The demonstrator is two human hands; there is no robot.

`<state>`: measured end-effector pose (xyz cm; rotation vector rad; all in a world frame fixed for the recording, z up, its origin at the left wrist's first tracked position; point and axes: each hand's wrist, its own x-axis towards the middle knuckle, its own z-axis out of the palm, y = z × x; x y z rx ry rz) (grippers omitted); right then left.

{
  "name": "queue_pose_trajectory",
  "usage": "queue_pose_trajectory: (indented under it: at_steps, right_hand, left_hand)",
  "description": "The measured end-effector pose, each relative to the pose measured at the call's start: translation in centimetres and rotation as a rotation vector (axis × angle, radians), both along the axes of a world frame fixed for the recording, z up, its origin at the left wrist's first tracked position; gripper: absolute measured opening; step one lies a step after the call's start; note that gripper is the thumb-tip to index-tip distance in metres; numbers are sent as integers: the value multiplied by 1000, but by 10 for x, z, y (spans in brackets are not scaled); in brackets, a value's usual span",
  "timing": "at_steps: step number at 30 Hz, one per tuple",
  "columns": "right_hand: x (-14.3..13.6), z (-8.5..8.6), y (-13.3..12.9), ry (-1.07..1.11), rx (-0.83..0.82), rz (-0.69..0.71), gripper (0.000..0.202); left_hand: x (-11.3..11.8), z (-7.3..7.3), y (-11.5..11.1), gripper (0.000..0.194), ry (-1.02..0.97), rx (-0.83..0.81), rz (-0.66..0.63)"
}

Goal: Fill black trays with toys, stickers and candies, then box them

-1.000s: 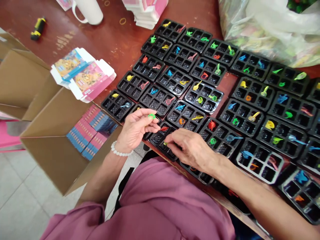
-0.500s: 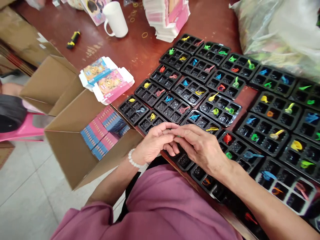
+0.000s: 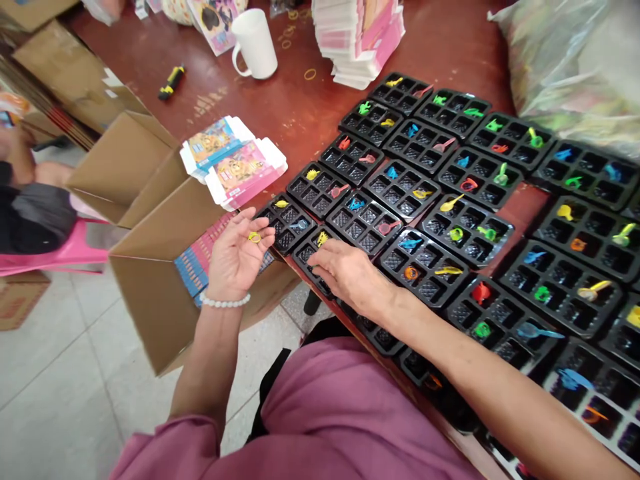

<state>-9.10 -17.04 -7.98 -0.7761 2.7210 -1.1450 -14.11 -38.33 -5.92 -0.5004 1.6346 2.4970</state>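
My left hand (image 3: 235, 257) is palm up, fingers loosely spread, beside the table's edge above the open carton. A small yellow toy ring (image 3: 255, 237) lies on its fingers. My right hand (image 3: 347, 270) reaches down over a black compartment tray (image 3: 305, 253) at the near left of the rows. Its thumb and fingers are pinched together inside that tray, and anything between them is hidden. A yellow spiky toy (image 3: 323, 237) sits in the tray just beyond the fingers. The neighbouring tray (image 3: 273, 217) holds a yellow piece and a blue piece.
Rows of black trays with small coloured toys cover the table's right side. An open carton (image 3: 150, 300) of packed boxes stands below the edge. Flattened boxes (image 3: 240, 170), a white mug (image 3: 257, 47), a yellow-black cutter (image 3: 171, 83) and a plastic bag (image 3: 575, 73) lie beyond. A person sits at left.
My hands have come apart from each other. The left has moved left and turned palm up, showing the ring; the right has moved left and down into the tray.
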Motion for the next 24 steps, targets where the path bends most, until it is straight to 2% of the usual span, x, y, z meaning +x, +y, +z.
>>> queue_pose_trajectory:
  at_steps: [4,8,12,15,18,22,24]
  right_hand:
    - [0,0,-2,-31,39,11,14]
    - [5,3,-1,-42,8,-1,12]
    - [11,6,0,-31,24,-6,11]
    - [18,7,4,6,23,-3,13]
    - [26,8,11,47,-9,-14,14]
    - [37,8,23,120,-68,-24,14]
    - [47,10,33,131,-81,-51,14]
  left_hand:
    - [-10,-25,-8,27,290,-151,40]
    - [-21,-50,-9,34,584,-434,77]
    - [-21,-60,-3,46,797,-722,-90]
    - [-17,-66,1,58,835,-840,-224]
    - [-16,-73,1,65,801,-882,-283]
    - [-16,-72,-11,70,794,-858,-237]
    - [-17,-68,-12,65,791,-825,-188]
